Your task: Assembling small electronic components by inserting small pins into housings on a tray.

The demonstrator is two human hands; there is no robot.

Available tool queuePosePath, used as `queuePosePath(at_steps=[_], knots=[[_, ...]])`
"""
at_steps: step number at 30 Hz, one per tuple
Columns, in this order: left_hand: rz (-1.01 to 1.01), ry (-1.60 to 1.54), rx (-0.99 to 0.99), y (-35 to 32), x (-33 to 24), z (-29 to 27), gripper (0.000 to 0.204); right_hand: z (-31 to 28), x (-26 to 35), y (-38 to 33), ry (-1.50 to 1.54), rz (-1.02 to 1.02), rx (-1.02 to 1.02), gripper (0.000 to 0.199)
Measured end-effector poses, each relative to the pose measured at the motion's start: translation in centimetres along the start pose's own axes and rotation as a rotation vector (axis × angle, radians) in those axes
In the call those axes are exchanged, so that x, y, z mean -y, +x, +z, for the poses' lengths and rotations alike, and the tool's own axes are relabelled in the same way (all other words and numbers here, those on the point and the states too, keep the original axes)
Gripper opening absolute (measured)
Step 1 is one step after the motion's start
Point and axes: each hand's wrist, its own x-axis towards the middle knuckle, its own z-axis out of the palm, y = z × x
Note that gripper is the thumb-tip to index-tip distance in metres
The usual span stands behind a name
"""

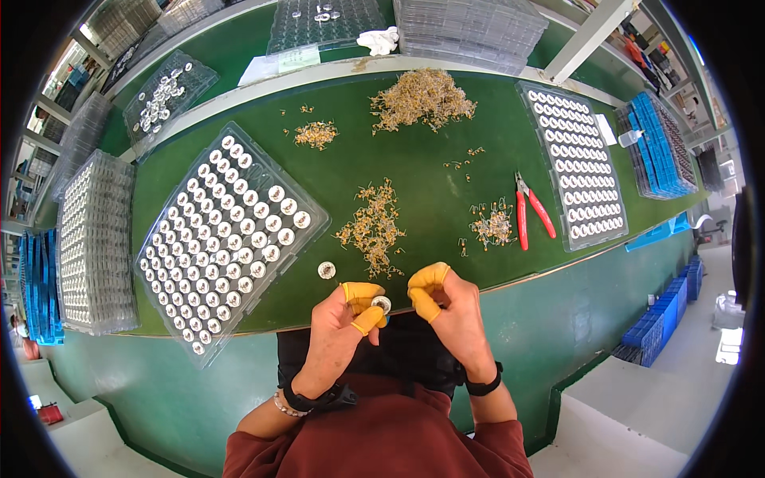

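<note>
My left hand [335, 327], with yellow finger covers, pinches a small round white disc-shaped part [382, 304] at the table's near edge. Just right of it, my right hand [456, 315] has its yellow-covered thumb and forefinger together; whatever they hold, if anything, is too small to make out. Another white disc [327, 270] lies on the green tabletop beyond my left hand. Farther off spreads a loose pile of small orange parts with wire leads [373, 223]. A smaller heap of wire-legged parts [493, 225] lies beside red-handled cutters [532, 211] to the right.
A clear tray [317, 219] with rows of white discs sits at left, overhanging the front edge. A similar filled tray [598, 237] lies at right. A large heap of parts [422, 99] is farther back. Stacked trays [96, 247] stand far left, blue trays [657, 151] far right.
</note>
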Motion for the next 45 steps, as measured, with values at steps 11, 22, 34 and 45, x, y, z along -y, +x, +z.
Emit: queuePosePath(at_steps=[11, 22, 34, 45], knots=[[-0.019, 0.105, -0.036, -1.1, -0.6, 1.0, 0.021, 2.7, -0.5, -2.3, 0.274, -0.176, -0.096, 0.017], [-0.047, -0.013, 0.052, -1.0, -0.4, 0.0, 0.017, 3.8, -1.6, -2.9, 0.268, -0.133, -0.18, 0.018], [-0.013, -0.012, 0.054, -1.3, -0.5, -0.2, 0.015, 3.9, -1.2, -2.7, -0.138, -0.559, -0.241, 0.024], [0.477, 0.74, 0.02, -1.5, -0.3, -0.1, 0.015, 3.0, -1.0, -2.4, 0.049, -0.48, -0.104, 0.028]])
